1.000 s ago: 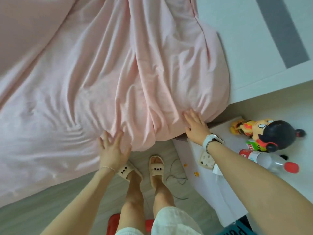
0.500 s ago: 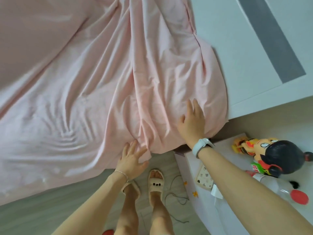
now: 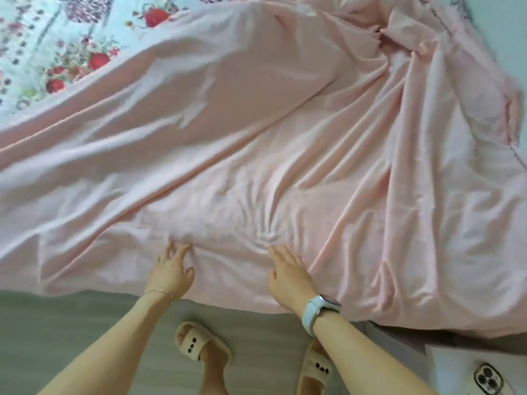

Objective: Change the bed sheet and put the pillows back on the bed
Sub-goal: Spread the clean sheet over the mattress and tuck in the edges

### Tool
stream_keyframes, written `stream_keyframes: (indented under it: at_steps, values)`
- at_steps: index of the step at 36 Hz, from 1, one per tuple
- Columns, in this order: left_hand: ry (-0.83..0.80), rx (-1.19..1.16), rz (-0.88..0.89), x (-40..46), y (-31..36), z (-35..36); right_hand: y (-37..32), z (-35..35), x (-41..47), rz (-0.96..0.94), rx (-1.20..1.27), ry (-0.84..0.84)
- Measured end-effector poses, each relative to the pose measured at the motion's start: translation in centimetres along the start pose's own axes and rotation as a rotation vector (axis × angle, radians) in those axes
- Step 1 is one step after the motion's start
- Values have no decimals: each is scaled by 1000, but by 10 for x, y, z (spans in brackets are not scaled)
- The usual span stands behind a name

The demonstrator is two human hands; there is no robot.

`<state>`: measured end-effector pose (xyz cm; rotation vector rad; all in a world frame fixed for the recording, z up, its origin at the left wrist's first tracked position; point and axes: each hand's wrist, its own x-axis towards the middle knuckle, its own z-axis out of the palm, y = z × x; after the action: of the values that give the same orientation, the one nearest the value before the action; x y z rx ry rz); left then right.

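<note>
Fingers (image 3: 178, 249) of left hand (image 3: 170, 273) loosely spread, tips on the sheet (image 3: 256, 155), holding nothing; right hand (image 3: 291, 276) flat, fingers straight, pressing the fabric, creases fanning from its tips toward 12 o'clock. Both sit at 6 o'clock on the near edge, well apart. Sheet covers most of the bed, bunched in heavy folds at 1–2 o'clock; floral cover (image 3: 57, 49) exposed at 10–11 o'clock. No pillows in view. Risks, my read: smoothing from this edge alone likely drags fabric off the far side, since nothing looks tucked; slippers (image 3: 199, 347) near the hanging hem could trap it; phone (image 3: 488, 379) at 5 o'clock could get swept off.
</note>
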<state>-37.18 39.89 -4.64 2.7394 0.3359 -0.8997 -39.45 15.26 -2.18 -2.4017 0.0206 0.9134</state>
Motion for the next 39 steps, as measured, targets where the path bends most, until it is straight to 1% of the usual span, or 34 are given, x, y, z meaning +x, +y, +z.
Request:
stream_keyframes:
  at_steps: [3,6,8,9,11,14,16,18,19,20,23,25,29,32,34,36,39]
  values:
    - [-1,-15,-70,21,-56,-28,-52,21,30,73,-97,-19]
    - [1,-2,-141,37,-115,-58,-111,42,61,222,-167,-9]
    - [13,8,-144,41,-154,-78,-151,58,82,282,-178,11]
    - [23,9,-140,42,-171,-88,-171,66,92,282,-175,4]
    - [38,-16,-158,45,-204,-108,-210,80,110,232,-176,-31]
    - [47,-83,-197,54,-252,-136,-272,97,139,63,-163,-110]
    - [59,-137,-218,61,-279,-151,-311,106,156,-12,-53,-142]
    - [82,-185,-239,70,-304,-166,-347,109,170,-11,133,-133]
    - [97,-197,-239,74,-315,-174,-361,108,176,-11,179,-109]
    - [114,-205,-228,78,-326,-181,-375,107,181,-17,170,-81]
    - [159,-229,-192,95,-351,-204,-412,98,203,-41,22,10]
    - [184,-239,-175,109,-363,-223,-437,89,222,-93,-29,99]
    - [208,-239,-146,149,-380,-266,-487,68,279,-299,-77,274]
    - [263,-198,-104,192,-393,-299,-521,52,338,-442,-236,359]
    - [315,-152,-41,224,-399,-318,-539,43,384,-491,-365,413]
    - [356,-83,21,252,-402,-331,-550,35,423,-477,-514,391]
    - [379,-66,54,282,-399,-342,-555,24,464,-402,-682,191]
